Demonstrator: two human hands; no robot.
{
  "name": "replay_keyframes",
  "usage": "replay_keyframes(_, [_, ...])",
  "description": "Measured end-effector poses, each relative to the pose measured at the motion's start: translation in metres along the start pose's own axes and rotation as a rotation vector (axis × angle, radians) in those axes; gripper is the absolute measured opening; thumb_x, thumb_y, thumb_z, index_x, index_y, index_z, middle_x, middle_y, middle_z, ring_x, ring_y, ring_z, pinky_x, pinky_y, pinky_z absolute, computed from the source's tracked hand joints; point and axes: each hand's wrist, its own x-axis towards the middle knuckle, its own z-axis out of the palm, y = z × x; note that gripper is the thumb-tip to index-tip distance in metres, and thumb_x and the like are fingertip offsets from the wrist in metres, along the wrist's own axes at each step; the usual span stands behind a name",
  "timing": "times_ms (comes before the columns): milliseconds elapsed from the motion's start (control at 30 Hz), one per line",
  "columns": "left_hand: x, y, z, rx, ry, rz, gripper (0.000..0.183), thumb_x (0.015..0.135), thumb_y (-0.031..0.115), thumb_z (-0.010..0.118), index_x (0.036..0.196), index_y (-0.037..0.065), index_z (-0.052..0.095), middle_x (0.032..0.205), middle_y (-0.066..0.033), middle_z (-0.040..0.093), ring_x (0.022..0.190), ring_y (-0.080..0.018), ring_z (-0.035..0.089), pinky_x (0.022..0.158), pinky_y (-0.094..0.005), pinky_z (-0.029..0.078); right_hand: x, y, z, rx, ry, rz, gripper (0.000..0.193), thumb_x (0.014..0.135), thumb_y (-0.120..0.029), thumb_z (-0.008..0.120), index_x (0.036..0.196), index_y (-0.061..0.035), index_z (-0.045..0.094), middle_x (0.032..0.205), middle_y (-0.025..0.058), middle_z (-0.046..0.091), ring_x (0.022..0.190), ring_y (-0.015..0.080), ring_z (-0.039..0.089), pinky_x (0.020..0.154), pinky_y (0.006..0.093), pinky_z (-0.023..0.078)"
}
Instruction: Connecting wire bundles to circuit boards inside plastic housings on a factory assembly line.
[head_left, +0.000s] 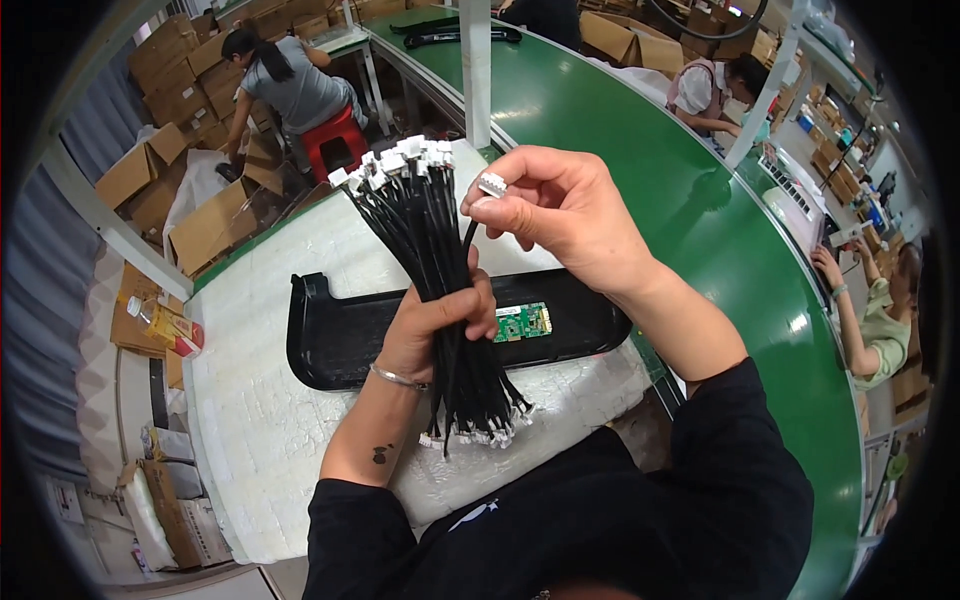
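A thick bundle of black cables point(425, 225) with white connectors at both ends stands upright in my left hand point(445, 320), its fingers wrapped round the middle. Beside the bundle's upper end, my right hand point(560, 205) pinches one white connector point(492, 185) between thumb and forefinger. A black cable runs down from that connector toward the bundle. Behind and below my hands, a long black plastic housing point(375, 340) lies on the table. On it rests a small green circuit board point(525, 321), partly covered by my left hand.
The white-covered worktable point(260, 430) borders a green conveyor surface point(780, 400) on the right. A metal post point(477, 75) rises at the table's far edge. A bottle point(165, 325) stands at the left. Several people work around, one on a red stool point(338, 140) near open cardboard boxes point(215, 225).
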Motion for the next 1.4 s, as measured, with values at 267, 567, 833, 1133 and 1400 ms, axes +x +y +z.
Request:
replay_keyframes(267, [0.0, -0.003, -0.012, -0.215, 0.023, -0.094, 0.032, 0.082, 0.006, 0.057, 0.111, 0.003, 0.046, 0.07, -0.0055, 0.048, 0.058, -0.0145, 0.049, 0.06, -0.0313, 0.045, 0.021, 0.035, -0.013, -0.135, 0.099, -0.043, 0.014, 0.08, -0.011, 0.068, 0.089, -0.0015, 0.064, 0.078, 0.002, 0.064, 0.068, 0.0065, 0.06, 0.06, 0.0208, 0.048])
replay_keyframes(567, [0.006, -0.002, -0.023, -0.236, 0.072, -0.581, 0.012, 0.083, 0.009, 0.059, 0.076, -0.001, 0.06, 0.067, -0.0077, 0.062, 0.053, -0.0137, 0.061, 0.05, -0.0256, 0.055, 0.012, 0.049, 0.007, -1.339, -0.557, -0.814, 0.048, 0.071, -0.022, 0.06, 0.118, -0.0123, 0.053, 0.094, 0.0044, 0.062, 0.104, 0.0263, 0.057, 0.1, 0.0376, 0.038])
replay_keyframes(833, [-0.001, 0.022, -0.002, -0.12, -0.057, -0.505, 0.059, 0.094, 0.043, 0.037, 0.105, -0.012, 0.056, 0.083, -0.0243, 0.063, 0.065, -0.0262, 0.063, 0.065, -0.0289, 0.053, -0.012, 0.021, -0.038, -1.293, -0.466, -0.343, 0.047, 0.05, -0.008, 0.07, 0.093, -0.0031, 0.052, 0.078, 0.0132, 0.056, 0.075, 0.0336, 0.057, 0.066, 0.0389, 0.047])
replay_keyframes(1133, [0.01, 0.008, -0.001, -0.007, 0.305, 0.271, 0.061, 0.073, 0.002, 0.067, 0.127, 0.003, 0.04, 0.12, -0.0107, 0.052, 0.114, -0.0235, 0.05, 0.099, -0.0366, 0.039, -0.026, 0.061, 0.011, -0.981, -0.232, 0.168, 0.036, 0.065, -0.013, 0.065, 0.094, 0.0033, 0.052, 0.062, 0.02, 0.057, 0.061, 0.0372, 0.059, 0.059, 0.0402, 0.048])
replay_keyframes(1400, [-0.004, 0.025, -0.022, -0.275, 0.304, 0.325, 0.036, 0.075, 0.001, 0.058, 0.108, 0.005, 0.045, 0.076, -0.0074, 0.054, 0.07, -0.0181, 0.055, 0.076, -0.0354, 0.047, 0.001, 0.019, 0.024, -0.868, -0.401, 0.036, 0.032, 0.077, -0.024, 0.067, 0.091, 0.0033, 0.058, 0.072, 0.0096, 0.061, 0.067, 0.0213, 0.061, 0.06, 0.0315, 0.048])
